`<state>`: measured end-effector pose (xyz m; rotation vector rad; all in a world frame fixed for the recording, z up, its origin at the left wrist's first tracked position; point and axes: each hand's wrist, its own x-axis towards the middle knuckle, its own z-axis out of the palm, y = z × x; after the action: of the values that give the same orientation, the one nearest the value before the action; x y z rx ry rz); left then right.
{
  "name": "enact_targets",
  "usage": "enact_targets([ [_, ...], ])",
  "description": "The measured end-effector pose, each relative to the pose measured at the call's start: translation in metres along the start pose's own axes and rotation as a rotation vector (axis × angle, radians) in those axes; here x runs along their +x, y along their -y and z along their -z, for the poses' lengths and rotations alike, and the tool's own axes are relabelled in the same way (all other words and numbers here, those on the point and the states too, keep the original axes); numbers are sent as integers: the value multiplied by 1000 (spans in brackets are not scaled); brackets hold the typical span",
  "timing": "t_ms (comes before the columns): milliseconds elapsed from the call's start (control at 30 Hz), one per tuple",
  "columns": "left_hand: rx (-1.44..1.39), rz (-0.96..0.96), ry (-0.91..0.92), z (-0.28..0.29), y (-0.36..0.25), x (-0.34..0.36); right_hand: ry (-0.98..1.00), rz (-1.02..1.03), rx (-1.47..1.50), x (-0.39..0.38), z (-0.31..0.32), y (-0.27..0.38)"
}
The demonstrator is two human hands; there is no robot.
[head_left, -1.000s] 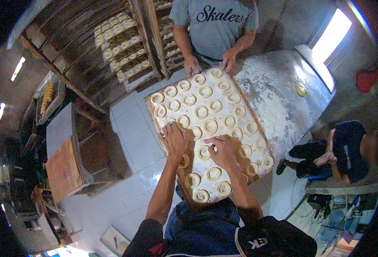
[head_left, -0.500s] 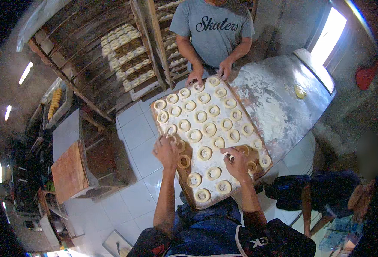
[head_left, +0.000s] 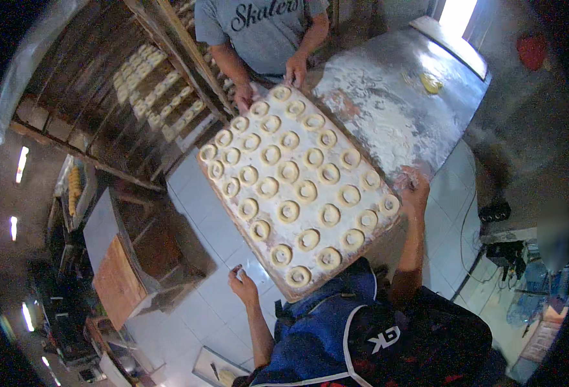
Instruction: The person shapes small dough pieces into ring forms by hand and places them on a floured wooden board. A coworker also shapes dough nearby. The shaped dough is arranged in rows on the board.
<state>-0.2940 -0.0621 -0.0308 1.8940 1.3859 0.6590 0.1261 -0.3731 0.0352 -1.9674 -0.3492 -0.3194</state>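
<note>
The left hand (head_left: pixel 243 287) is hanging loose with nothing in it, fingers half-curled, over open tiled floor (head_left: pixel 191 193), and the right hand (head_left: pixel 413 187) is sitting loosely spread near the right edge of the board (head_left: pixel 283 233), can't tell if it's touching. That board of dough rings (head_left: pixel 280 213) is lying diagonally between the blue apron (head_left: pixel 316 342) and a co-worker (head_left: pixel 268 61) who's gripping its far edge, with the metal table (head_left: pixel 449 113) crowding the right side. White letters (head_left: pixel 385 338) are showing on the black shirt (head_left: pixel 452 335), dark script (head_left: pixel 265 16) on the co-worker's grey tee (head_left: pixel 278 45).
</note>
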Motion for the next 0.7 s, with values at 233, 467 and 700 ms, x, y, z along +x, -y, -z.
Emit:
enact_targets([
  [233,-338,113,-15,-32,3,-20,82,108,-293,-12,52,-23],
  [467,-391,174,-10,-39,-14,-34,393,-152,-218,-23,74,-28],
  [700,-24,-297,-115,-59,-116,-72,635,176,-320,-55,55,2],
])
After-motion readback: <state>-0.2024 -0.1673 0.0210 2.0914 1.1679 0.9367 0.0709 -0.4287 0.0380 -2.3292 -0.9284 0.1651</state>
